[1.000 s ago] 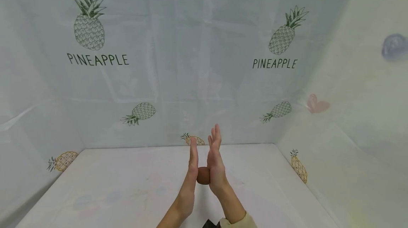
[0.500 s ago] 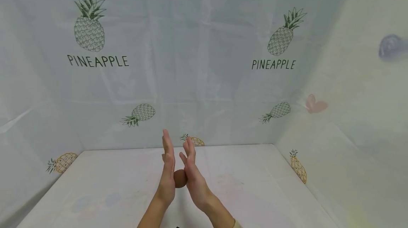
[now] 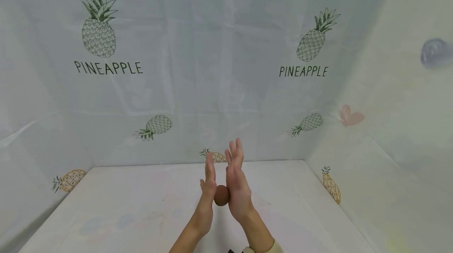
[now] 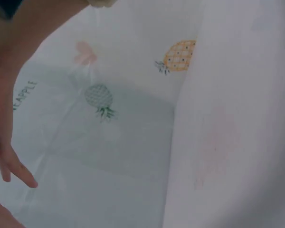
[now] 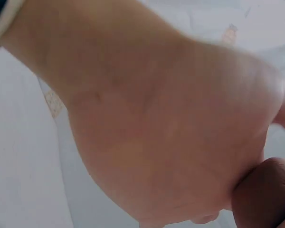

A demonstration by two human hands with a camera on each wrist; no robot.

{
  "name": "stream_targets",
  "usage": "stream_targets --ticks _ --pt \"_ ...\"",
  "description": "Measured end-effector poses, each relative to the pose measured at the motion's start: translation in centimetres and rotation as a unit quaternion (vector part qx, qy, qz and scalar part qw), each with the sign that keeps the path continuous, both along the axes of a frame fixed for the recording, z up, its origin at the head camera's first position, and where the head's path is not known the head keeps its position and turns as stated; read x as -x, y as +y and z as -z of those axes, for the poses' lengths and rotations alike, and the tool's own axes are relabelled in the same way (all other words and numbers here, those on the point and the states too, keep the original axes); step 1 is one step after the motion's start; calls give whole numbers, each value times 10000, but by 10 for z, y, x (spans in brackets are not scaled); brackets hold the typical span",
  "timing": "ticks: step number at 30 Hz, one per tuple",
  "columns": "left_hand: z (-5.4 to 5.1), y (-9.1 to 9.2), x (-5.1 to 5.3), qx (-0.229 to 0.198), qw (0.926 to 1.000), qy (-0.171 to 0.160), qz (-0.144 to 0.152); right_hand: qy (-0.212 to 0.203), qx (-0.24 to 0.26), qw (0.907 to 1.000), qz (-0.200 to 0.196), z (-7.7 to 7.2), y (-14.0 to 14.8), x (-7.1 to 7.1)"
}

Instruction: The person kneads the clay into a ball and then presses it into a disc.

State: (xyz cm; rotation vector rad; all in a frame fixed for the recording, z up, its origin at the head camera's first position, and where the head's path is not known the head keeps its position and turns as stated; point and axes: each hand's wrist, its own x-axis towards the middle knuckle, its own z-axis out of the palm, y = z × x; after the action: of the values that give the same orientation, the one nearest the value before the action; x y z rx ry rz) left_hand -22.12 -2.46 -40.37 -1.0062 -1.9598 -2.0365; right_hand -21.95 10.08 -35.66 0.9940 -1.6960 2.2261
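The left hand (image 3: 208, 196) and the right hand (image 3: 238, 190) stand with fingers almost straight and upward, and between their palms they hold a brown ball (image 3: 221, 195). Under them extends a white table (image 3: 141, 205) with faint coloured stains (image 3: 92, 224). Behind them, beyond its far edge, rises a greyish sheet (image 3: 198, 68) printed with green pineapples (image 3: 99, 37); to their right, a paler sheet (image 3: 400, 135) bears a pinkish heart-like print (image 3: 351, 116).

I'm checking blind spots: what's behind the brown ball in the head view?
White table shows above and below the ball, between the left hand and right hand. The patch directly behind the ball is covered.
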Motion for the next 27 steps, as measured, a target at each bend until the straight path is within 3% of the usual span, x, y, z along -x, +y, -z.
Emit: stream_targets --ticks 6,10,13,17,22,27 --pt "-2 9 -10 -7 9969 -195 764 87 63 9982 596 3 12 14" --pt "-6 11 -14 10 9961 -286 834 61 -58 9966 824 7 13 20" --pt "-11 9 -17 -8 9977 -242 628 -91 -261 9972 692 12 10 23" --pt "-17 1 -17 -119 9996 -31 246 -548 -619 9964 197 18 1 23" --pt "-21 -12 -10 -424 9985 74 -335 -1115 -862 9893 -377 21 -15 13" --pt "-22 -25 0 -680 9955 -69 -660 -1240 -977 9849 -708 16 -26 -1"
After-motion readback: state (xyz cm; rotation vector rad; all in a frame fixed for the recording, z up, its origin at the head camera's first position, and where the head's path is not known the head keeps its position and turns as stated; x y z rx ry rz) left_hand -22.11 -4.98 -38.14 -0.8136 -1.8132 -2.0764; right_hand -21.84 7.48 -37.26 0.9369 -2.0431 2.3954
